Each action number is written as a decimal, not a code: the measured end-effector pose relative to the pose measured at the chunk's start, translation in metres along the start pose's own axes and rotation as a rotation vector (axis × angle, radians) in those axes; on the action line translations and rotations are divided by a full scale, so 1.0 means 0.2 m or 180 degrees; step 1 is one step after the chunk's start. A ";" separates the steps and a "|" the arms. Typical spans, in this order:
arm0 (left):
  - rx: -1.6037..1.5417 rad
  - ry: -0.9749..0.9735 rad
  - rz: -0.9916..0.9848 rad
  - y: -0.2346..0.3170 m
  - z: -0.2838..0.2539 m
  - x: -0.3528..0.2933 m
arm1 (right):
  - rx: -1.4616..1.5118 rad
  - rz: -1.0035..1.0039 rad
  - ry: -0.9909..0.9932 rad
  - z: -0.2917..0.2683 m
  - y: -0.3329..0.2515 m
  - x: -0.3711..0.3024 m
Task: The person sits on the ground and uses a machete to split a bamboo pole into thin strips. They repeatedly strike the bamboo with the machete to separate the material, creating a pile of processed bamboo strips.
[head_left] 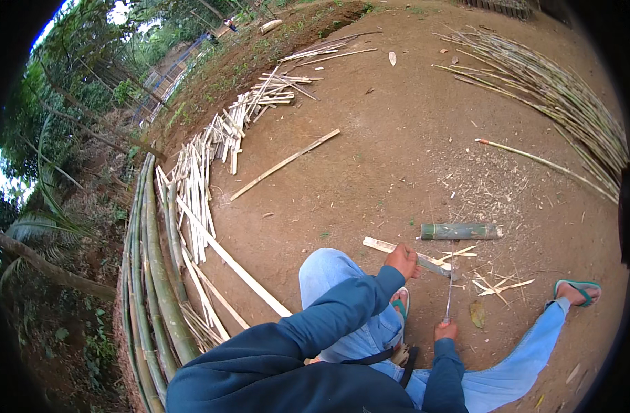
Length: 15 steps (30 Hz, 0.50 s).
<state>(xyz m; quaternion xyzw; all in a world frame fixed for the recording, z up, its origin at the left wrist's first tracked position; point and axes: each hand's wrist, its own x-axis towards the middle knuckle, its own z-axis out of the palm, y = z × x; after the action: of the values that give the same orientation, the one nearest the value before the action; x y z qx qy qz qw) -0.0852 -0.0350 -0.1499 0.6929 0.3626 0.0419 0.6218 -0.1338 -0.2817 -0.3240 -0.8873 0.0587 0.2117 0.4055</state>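
Note:
My left hand (402, 261) is closed around a split bamboo strip (378, 244), pale on its upper face. The strip slants down to the right past my fingers, near my left foot. In my right hand (446, 330) is the handle of a machete (450, 296). Its long thin blade points away from me and passes by the strip's right end; I cannot tell whether they touch. Just beyond the strip, a short green bamboo section (459, 232) lies crosswise on the ground. Several pale split pieces (502, 285) are scattered to the right of the blade.
Long green bamboo poles (165, 282) lie at the left, beside a heap of pale split strips (198, 165). One strip (285, 165) lies alone on the dirt. Thin sticks (556, 89) are piled far right, with a single stick (535, 160) nearer. Wood chips (490, 189) litter the ground.

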 end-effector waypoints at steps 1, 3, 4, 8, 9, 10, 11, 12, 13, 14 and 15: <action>0.0192 0.0000 0.0087 0.01 0.02 0.02 | -0.0104 0.0029 0.0066 -0.03 0.05 0.03; 0.0096 -0.0078 -0.0116 0.12 0.09 0.02 | -0.0249 0.0099 0.0220 -0.04 0.11 0.10; 0.0252 -0.0052 0.0093 0.10 0.09 0.02 | -0.0312 -0.0057 0.0240 -0.07 0.04 0.08; 0.1019 -0.0057 0.0514 0.12 0.08 -0.02 | -0.0281 -0.0052 0.0142 -0.14 -0.03 0.03; 0.1193 -0.0061 0.0656 0.13 0.09 -0.02 | -0.0159 0.0072 0.0094 -0.14 -0.02 0.08; 0.1390 -0.0038 0.0783 0.14 0.08 -0.01 | -0.0210 0.0063 0.0108 -0.13 -0.01 0.07; 0.1488 -0.0089 0.0745 0.14 0.07 0.00 | -0.0284 -0.0053 0.0142 -0.13 -0.01 0.07; 0.1649 -0.0055 0.0953 0.13 0.07 -0.01 | -0.0371 -0.0102 0.0169 -0.14 0.01 0.02; 0.1807 -0.0024 0.1163 0.12 0.07 0.00 | -0.0401 -0.0115 0.0222 -0.14 0.00 0.05; 0.1962 0.0006 0.1377 0.12 0.07 0.01 | -0.0392 -0.0097 0.0235 -0.11 -0.03 0.07; 0.2037 -0.0142 0.1216 0.18 0.08 0.00 | -0.0442 -0.0122 0.0259 -0.12 -0.04 0.08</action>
<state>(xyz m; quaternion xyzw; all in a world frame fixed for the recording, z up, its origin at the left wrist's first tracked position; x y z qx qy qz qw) -0.0615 -0.0480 -0.1216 0.9081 0.2078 0.0266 0.3625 -0.1086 -0.2939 -0.3113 -0.9221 0.0434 0.1712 0.3442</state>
